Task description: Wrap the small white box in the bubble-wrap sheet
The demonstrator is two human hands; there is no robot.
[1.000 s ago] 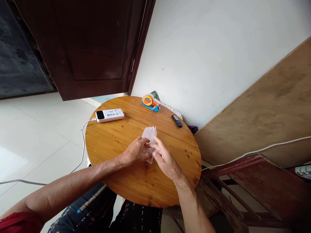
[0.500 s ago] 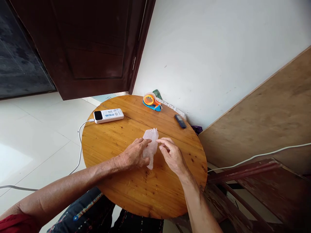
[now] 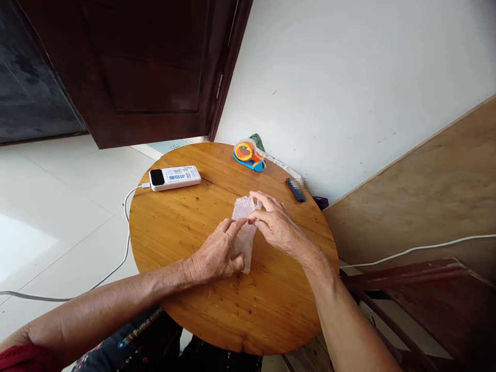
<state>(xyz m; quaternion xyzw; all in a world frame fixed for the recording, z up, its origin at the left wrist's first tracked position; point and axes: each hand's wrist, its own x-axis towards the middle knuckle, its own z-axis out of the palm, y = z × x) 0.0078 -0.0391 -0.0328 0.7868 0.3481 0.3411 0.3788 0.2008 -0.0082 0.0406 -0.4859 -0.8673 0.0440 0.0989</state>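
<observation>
The pinkish-white, translucent wrap [image 3: 245,240] looks crinkled, long and narrow.

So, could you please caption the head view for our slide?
Left hand and right hand handle pinkish wrap on a wooden table.

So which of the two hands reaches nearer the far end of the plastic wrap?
The right hand: it reaches up by the far edge of the plastic wrap, while the left hand reaches only about its middle.

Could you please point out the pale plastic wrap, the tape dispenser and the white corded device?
Pale plastic wrap [image 3: 244,241]: head view, its middle.
Tape dispenser [image 3: 251,164]: head view, its blue base.
White corded device [image 3: 176,178]: head view, printed label on its top.
</observation>
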